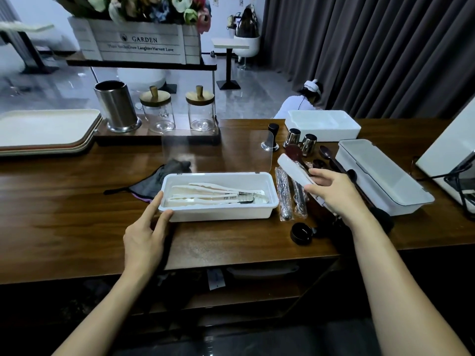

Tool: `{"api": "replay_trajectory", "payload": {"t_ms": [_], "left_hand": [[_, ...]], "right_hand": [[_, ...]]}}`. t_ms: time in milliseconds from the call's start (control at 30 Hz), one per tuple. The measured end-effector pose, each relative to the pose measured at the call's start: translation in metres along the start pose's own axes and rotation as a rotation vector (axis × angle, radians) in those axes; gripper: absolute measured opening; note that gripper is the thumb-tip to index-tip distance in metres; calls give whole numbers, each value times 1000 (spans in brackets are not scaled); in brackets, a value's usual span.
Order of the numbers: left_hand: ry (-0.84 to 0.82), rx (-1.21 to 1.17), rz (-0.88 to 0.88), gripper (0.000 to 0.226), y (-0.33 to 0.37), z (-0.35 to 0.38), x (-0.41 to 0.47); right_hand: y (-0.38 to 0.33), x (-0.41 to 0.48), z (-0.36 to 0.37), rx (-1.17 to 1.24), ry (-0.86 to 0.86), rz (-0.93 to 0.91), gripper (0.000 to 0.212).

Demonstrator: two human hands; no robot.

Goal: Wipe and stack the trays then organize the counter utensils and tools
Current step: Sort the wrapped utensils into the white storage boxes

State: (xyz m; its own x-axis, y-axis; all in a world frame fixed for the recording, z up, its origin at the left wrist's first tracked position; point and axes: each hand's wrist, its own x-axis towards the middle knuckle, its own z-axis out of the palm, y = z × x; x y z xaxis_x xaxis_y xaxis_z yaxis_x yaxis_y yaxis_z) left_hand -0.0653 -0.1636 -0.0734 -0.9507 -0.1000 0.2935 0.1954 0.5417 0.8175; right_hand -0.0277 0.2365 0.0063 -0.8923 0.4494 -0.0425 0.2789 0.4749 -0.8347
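The left hand (144,237) rested straight fingers on the left end of the white box (218,214), mid-counter, its clear lid (218,152) raised and tongs (213,196) inside. The right hand (334,191) pinched a white utensil (293,170) just right of the box; stacked trays (46,132) lay far left.

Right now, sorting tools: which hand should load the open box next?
Probably right: the right hand grips a flat white plastic piece beside the white rectangular plastic box; the left hand touches its end.
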Motion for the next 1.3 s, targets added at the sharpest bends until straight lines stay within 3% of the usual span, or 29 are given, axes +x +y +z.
{"api": "replay_trajectory", "payload": {"t_ms": [500, 800, 967, 1300], "left_hand": [[5, -9, -41, 46, 9, -2, -3], [7, -52, 12, 45, -6, -1, 2], [5, -73, -26, 47, -9, 0, 3], [-11, -60, 3, 51, -15, 2, 4]], "right_hand": [[-41, -8, -10, 61, 45, -189, 34], [-109, -18, 88, -248, -314, -443, 45], [-108, -5, 149, -554, -387, -465, 47], [-92, 7, 131, -626, -546, -379, 45]]}}
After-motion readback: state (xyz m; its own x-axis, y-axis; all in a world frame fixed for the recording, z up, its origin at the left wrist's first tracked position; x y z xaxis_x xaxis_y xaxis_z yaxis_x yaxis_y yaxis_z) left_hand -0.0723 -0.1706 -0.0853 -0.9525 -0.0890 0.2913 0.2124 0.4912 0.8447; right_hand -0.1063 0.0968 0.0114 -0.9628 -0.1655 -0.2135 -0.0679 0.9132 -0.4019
